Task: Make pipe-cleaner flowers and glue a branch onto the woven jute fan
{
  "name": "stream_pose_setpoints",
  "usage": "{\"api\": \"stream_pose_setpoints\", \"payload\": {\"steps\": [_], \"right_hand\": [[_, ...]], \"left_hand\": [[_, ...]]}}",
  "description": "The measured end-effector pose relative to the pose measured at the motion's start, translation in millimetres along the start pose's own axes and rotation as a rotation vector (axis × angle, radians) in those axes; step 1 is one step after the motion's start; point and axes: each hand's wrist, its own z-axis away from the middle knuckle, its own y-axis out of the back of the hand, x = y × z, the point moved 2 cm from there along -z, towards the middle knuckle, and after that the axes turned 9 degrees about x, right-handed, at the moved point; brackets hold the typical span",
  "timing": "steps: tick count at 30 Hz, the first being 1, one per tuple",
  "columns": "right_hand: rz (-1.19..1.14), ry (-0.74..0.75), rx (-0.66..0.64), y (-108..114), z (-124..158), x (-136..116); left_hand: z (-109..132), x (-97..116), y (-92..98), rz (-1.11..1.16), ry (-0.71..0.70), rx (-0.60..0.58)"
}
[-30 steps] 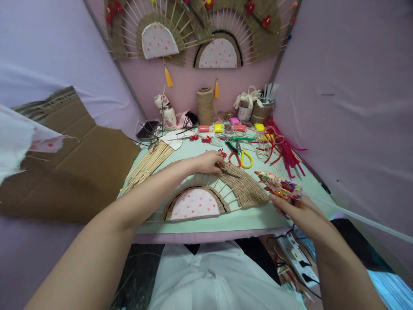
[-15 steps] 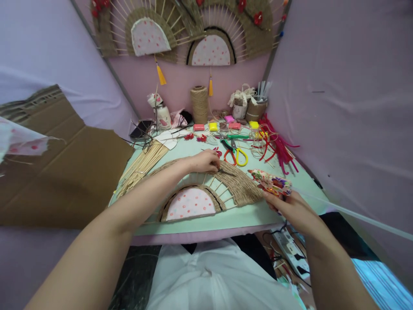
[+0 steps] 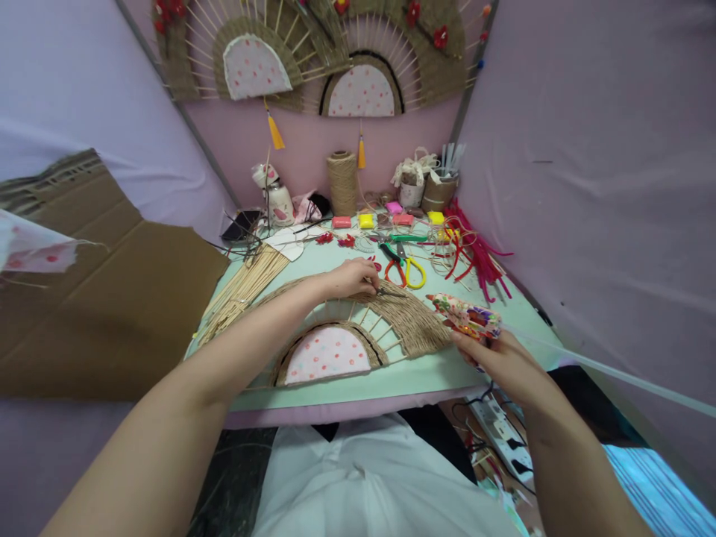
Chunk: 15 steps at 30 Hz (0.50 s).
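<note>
A half-round fan of sticks and woven jute twine (image 3: 411, 324) lies on the mint-green table (image 3: 425, 377), with a pink spotted fabric half-circle (image 3: 327, 354) at its centre. My left hand (image 3: 352, 276) rests on the fan's top edge, its fingers pinched on a thin dark twig-like piece (image 3: 390, 293) lying on the weave. At the fan's right end, my right hand (image 3: 497, 362) grips a glue gun (image 3: 467, 315) covered in flowered wrap, whose nozzle points left over the jute.
Bamboo sticks (image 3: 246, 283) lie at the left. Scissors (image 3: 406, 265), coloured clay blocks, a twine spool (image 3: 342, 183), cups and red pipe cleaners (image 3: 481, 253) crowd the back. Finished fans (image 3: 363, 93) hang on the wall. Cardboard (image 3: 112, 298) leans left; a power strip (image 3: 497, 436) lies below the table.
The view has shifted slightly. Both hands keep their places on the fan; the glue gun has edged a little left toward the jute.
</note>
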Motion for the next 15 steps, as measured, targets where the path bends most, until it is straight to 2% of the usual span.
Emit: {"api": "stream_pose_setpoints", "payload": {"steps": [5, 7, 10, 13, 15], "right_hand": [[-0.036, -0.006, 0.020, 1, -1, 2], [-0.036, -0.026, 0.011, 0, -2, 0], [-0.106, -0.034, -0.018, -3, -5, -10], [-0.250, -0.026, -0.026, -11, -9, -25], [-0.321, -0.024, -0.007, -17, -12, -35]], "left_hand": [[-1, 15, 25.4, 0.239, 0.174, 0.164], [2, 20, 31.7, 0.433, 0.279, 0.269], [12, 28, 31.4, 0.841, 0.443, 0.389], [26, 38, 25.0, 1.193, 0.614, 0.383], [34, 44, 22.0, 1.308, 0.699, 0.363]]}}
